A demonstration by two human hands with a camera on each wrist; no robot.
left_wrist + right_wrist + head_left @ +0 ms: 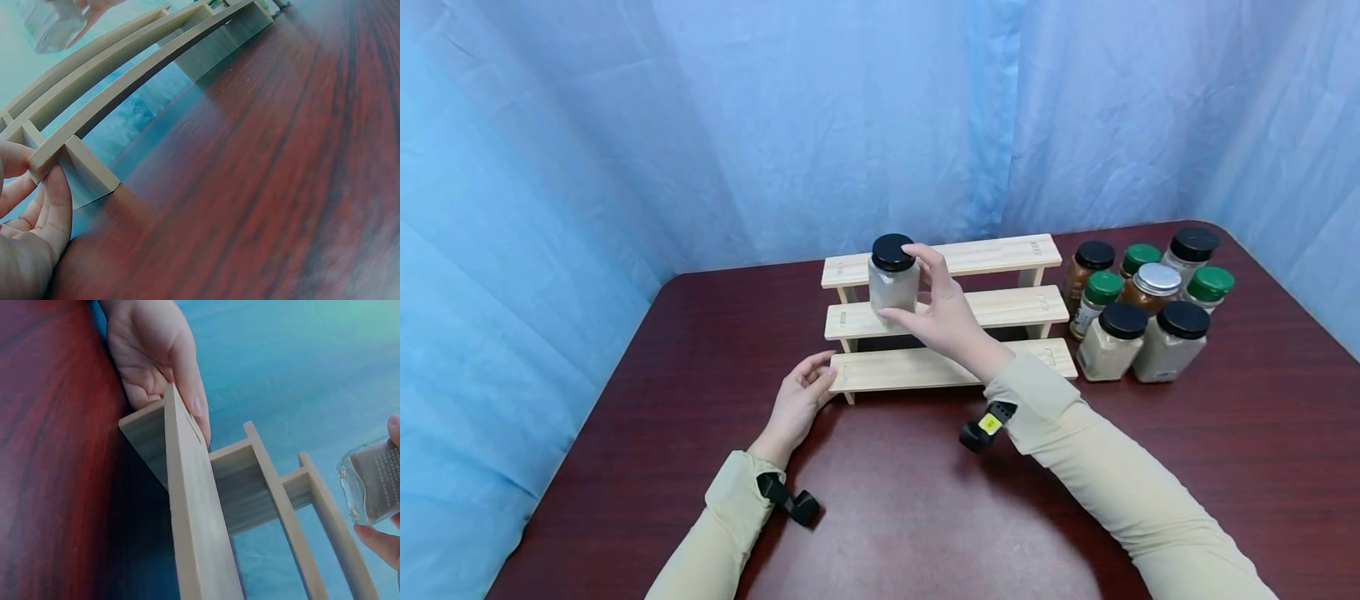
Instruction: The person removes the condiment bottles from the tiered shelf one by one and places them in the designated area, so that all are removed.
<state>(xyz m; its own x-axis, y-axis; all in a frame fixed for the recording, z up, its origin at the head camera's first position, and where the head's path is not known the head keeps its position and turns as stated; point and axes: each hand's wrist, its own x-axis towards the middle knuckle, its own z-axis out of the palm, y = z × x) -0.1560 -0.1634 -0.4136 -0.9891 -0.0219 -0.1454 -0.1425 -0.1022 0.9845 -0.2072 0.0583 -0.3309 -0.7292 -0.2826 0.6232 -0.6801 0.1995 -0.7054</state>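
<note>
My right hand point(947, 321) grips a clear jar point(892, 287) with a black lid, thumb low on its side and fingers up by the lid. The jar is upright in front of the three-step wooden rack point(910, 369), toward its left end; in the right wrist view, the jar point(375, 478) appears held off the steps. My left hand point(799, 404) is at the left end of the lowest step. Seen from the left wrist, the thumb and fingers point(58, 203) pinch that board's corner.
Right of the rack stands a group of spice jars: black-lidded jars point(1108, 343), green-lidded ones point(1210, 287) and one with a silver lid point(1156, 282). Blue curtains point(820, 125) hang behind the dark red table point(715, 333).
</note>
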